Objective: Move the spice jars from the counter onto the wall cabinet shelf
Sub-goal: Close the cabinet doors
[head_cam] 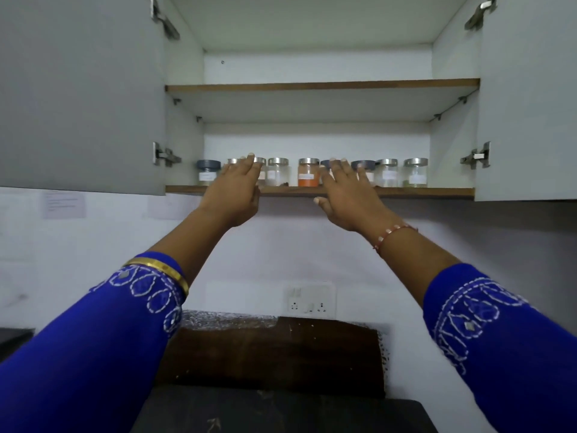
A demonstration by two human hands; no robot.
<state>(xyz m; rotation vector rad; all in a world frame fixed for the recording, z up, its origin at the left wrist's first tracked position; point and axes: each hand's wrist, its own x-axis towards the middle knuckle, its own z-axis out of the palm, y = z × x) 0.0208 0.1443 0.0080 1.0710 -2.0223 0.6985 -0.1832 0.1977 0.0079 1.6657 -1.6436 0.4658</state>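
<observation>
Placement step, near done: your left hand (237, 182) and right hand (343, 185), fingers straight and holding nothing, reach the spice jars (307, 171) lined on the shelf (421, 192). Next, judged: nudge them back gently.

Wall socket plate (310, 300), white, two outlets. Dark wooden board (274, 354) leaning just below the socket plate. Paper notice (64, 204) taped up well left of it.
</observation>
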